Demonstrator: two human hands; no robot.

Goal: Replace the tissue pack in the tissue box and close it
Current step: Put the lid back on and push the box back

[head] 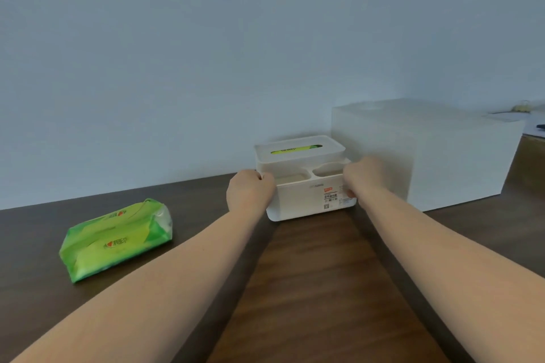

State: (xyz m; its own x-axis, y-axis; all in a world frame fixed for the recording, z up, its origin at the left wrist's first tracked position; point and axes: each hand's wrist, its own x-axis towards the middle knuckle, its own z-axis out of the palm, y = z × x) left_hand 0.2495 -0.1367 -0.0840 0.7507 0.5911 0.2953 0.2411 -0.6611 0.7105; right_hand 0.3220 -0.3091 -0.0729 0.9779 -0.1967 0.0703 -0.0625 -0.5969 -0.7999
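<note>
A white plastic tissue box (306, 200) stands on the dark wooden table, near the wall. Its lid (299, 148) sits on top, and green packaging shows through the slot (296, 149). Two open compartments lie along the box's front. My left hand (250, 193) grips the box's left front corner. On the right side my right hand (364, 177) holds the box, fingers wrapped around its edge by the label. A green tissue pack (116, 240) lies flat on the table to the left, apart from both hands.
A large white box (427, 153) stands right behind and to the right of the tissue box, against the pale wall. The table (312, 289) runs toward me between my forearms. Small items lie on a surface at the far right edge.
</note>
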